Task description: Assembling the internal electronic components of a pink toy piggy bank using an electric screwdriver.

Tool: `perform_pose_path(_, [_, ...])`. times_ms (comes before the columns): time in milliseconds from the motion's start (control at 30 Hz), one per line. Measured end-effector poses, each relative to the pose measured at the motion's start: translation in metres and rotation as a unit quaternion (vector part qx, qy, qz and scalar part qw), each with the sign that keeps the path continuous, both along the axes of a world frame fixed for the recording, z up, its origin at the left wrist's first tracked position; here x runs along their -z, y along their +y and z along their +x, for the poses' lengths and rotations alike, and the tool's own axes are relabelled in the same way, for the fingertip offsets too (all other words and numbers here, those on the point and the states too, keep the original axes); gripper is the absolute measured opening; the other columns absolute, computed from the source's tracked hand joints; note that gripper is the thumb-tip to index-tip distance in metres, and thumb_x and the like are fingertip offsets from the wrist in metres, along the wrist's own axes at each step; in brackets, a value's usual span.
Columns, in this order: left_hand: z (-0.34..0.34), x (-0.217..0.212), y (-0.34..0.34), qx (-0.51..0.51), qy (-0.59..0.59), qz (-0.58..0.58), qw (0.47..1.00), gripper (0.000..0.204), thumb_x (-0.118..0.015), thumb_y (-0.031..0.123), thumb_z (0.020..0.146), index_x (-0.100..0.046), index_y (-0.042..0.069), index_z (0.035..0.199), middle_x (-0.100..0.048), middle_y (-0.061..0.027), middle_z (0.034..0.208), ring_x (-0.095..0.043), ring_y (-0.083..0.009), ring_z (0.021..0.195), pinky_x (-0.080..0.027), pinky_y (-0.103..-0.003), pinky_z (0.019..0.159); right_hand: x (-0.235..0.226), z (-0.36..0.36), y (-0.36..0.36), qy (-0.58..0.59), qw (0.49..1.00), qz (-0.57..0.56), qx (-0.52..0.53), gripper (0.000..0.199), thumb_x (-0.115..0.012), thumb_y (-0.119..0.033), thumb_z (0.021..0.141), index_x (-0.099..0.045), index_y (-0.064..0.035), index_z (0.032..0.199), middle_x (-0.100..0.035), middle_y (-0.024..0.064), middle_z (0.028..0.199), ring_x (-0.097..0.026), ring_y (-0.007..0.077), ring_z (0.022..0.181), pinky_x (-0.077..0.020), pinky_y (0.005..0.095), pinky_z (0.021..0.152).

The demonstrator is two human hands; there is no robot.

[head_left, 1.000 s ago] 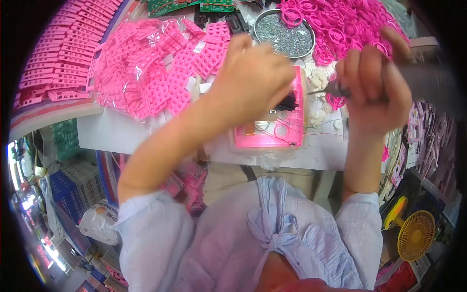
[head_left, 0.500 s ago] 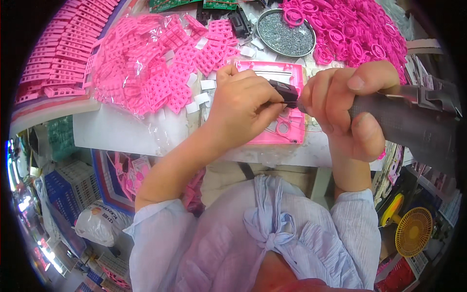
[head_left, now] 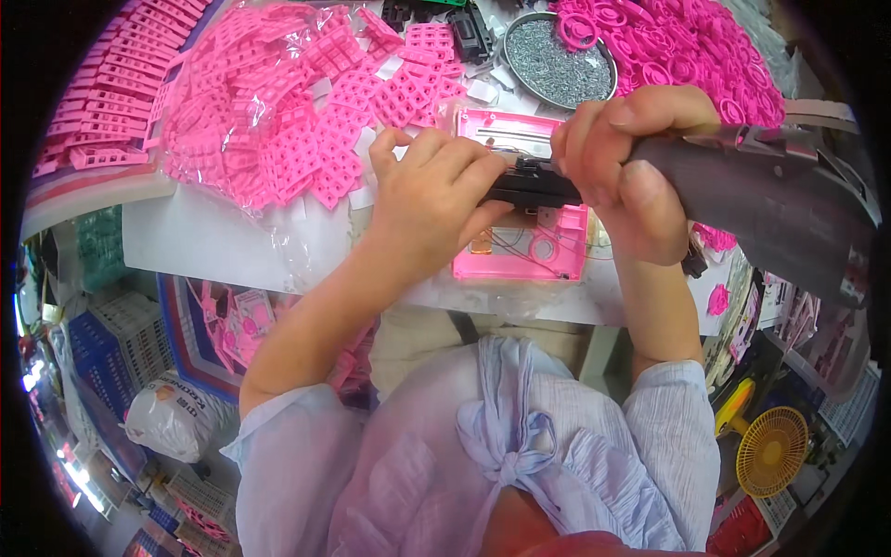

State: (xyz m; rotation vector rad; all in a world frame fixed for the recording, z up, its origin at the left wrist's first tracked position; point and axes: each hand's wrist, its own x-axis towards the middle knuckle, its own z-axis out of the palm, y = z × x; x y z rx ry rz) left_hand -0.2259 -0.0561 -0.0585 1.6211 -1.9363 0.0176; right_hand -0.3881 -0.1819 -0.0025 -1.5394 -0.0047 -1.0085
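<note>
A pink plastic housing (head_left: 471, 267) lies on the white table in front of me, with thin wires and a ring-shaped opening inside. Over it is a long black plastic part (head_left: 534, 188). The fingers of my left hand (head_left: 422, 200) close around the part's left end. My right hand (head_left: 631, 176) grips a dark grey electric screwdriver (head_left: 770, 190) near its nose, its body reaching out to the right. The nose points at the right end of the black part; my fingers hide the tip, so contact cannot be made out.
Behind the housing stands a round metal dish of small screws (head_left: 561, 70). Pink rings (head_left: 691, 56) are heaped at the far right, pink grid pieces (head_left: 306, 111) in clear plastic at the left. Pink frames (head_left: 111, 93) are stacked at far left. A yellow fan (head_left: 772, 450) is low right.
The black part has turned and now lies level across the housing. My left fingers have shifted from a pinch by the tool's nose to the part's left end. The screwdriver has moved slightly left.
</note>
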Motion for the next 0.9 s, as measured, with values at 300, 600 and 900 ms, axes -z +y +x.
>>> perform_pose_path(300, [0.001,0.003,-0.002,0.015,0.024,-0.016,0.999,0.043,-0.082,0.031,0.075,-0.068,0.016,0.113,-0.069,0.0033,0.098,-0.061,-0.0169,0.092,-0.029,-0.043,0.091,0.005,0.001,0.003,0.033,0.999,-0.003,0.008,0.033,-0.064,-0.023,0.096,-0.049,-0.0025,0.116,-0.050,0.0015,0.060,-0.047,0.0134,0.056,-0.0410,0.0337,0.056])
perform_pose_path(600, [0.002,0.007,-0.003,0.040,0.036,-0.023,0.998,0.040,-0.080,0.029,0.076,-0.065,0.010,0.108,-0.067,0.0000,0.094,-0.061,-0.0198,0.090,-0.032,-0.044,0.090,0.007,0.009,0.009,0.041,0.998,-0.043,0.003,0.035,-0.069,-0.026,0.096,-0.046,-0.0018,0.108,-0.049,0.0028,0.060,-0.043,0.0127,0.051,-0.0384,0.0322,0.049])
perform_pose_path(900, [0.002,0.011,-0.003,0.055,0.036,-0.024,0.998,0.041,-0.080,0.025,0.073,-0.066,0.008,0.108,-0.064,0.0000,0.090,-0.059,-0.0197,0.088,-0.033,-0.044,0.090,0.006,0.011,0.003,0.091,0.985,-0.148,0.001,0.029,-0.069,-0.022,0.096,-0.048,-0.0027,0.102,-0.051,0.0040,0.062,-0.045,0.0127,0.050,-0.0398,0.0305,0.047])
